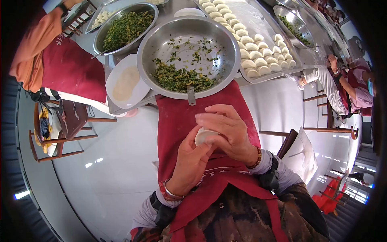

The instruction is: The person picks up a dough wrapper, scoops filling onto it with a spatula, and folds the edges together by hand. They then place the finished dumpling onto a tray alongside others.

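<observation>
Between both hands, in front of a red apron, I hold a pale dumpling (204, 136). My left hand (192, 161) grips its left side with thumb and fingers. My right hand (227, 133) is closed over its right side and partly covers it, so any filling inside is hidden. Just beyond my hands stands a large steel bowl (147, 68) with chopped green and yellow filling (177, 78) low in it. A metal utensil handle (191, 96) sticks out over the bowl's near rim.
A tray (278, 76) with rows of dumplings (258, 52) lies at the right. Left of my bowl are a white plate (139, 90) and another bowl of filling (127, 30). A person in a red apron (70, 68) stands left; another person (354, 88) sits right. Chairs (72, 121) stand nearby.
</observation>
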